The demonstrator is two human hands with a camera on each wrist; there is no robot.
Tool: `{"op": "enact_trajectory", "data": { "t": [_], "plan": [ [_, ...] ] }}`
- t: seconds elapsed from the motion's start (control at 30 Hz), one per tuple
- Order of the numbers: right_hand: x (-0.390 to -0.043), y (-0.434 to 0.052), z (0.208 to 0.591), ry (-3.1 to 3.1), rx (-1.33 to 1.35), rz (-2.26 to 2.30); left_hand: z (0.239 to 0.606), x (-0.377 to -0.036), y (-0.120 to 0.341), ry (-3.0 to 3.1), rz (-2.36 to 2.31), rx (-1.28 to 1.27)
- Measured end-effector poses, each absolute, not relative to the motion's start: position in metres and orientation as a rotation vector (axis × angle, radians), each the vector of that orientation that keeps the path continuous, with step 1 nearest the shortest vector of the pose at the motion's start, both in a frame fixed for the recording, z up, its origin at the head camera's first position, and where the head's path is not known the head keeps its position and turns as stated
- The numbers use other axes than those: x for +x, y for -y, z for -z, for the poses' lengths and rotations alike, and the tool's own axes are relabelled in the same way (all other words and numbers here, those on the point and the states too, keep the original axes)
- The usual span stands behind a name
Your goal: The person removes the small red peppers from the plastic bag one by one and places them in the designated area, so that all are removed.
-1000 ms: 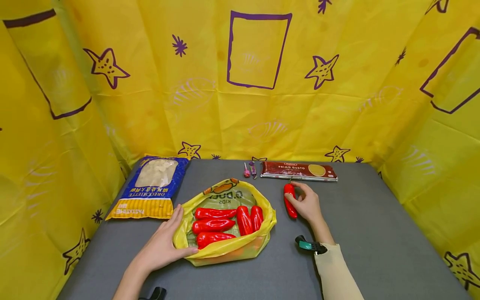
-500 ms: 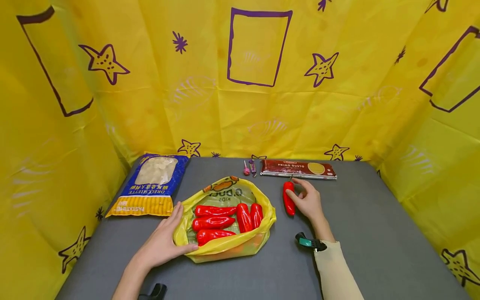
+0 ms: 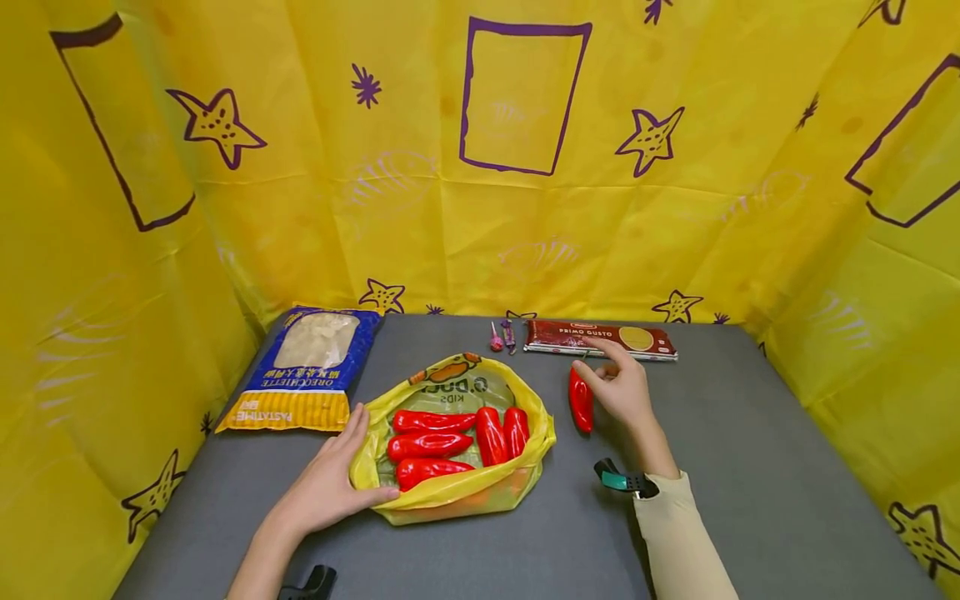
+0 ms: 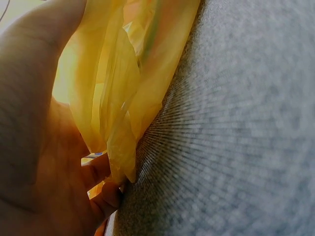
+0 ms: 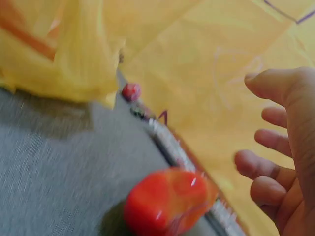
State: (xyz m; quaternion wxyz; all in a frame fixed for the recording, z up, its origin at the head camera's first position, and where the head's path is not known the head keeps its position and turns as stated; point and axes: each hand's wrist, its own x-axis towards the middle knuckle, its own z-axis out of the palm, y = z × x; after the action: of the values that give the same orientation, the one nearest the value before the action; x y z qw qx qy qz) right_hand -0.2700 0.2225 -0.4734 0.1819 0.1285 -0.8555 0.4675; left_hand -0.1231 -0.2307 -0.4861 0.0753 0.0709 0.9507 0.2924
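A yellow plastic bag [image 3: 468,502] with a duck print stands wide-mouthed on the table in the head view. Several red peppers [image 3: 427,446] lie inside, some sideways and some lengthwise. My left hand [image 3: 318,492] holds the bag's left side, thumb at the front rim and fingers along the outer side. In the left wrist view the yellow film [image 4: 123,98] lies between thumb and fingers. To the right of the bag a single red pepper [image 3: 580,402] rests on the table. Just beside it hovers my right hand [image 3: 626,392], fingers apart and off the pepper [image 5: 165,204].
A blue and yellow pasta bag [image 3: 307,367] lies at the back left. Along the back edge are a pink lollipop [image 3: 496,340], a purple wrapped candy [image 3: 509,335] and a brown spaghetti pack [image 3: 555,336]. Yellow printed curtain [image 3: 420,233] encloses the table [image 3: 735,467] on three sides.
My right hand has let go of the single pepper and drawn slightly to the right, its fingers spreading. The left hand and the bag have stayed in place.
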Motion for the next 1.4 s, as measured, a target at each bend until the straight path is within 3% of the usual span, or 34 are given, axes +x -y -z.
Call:
{"op": "enact_trajectory", "data": {
  "t": [1.4],
  "plan": [
    [-0.29, -0.106, 0.39, 2.524, 1.226, -1.212, 0.486, -0.123, 0.23, -2.882, -0.9, 0.225]
  ]
}}
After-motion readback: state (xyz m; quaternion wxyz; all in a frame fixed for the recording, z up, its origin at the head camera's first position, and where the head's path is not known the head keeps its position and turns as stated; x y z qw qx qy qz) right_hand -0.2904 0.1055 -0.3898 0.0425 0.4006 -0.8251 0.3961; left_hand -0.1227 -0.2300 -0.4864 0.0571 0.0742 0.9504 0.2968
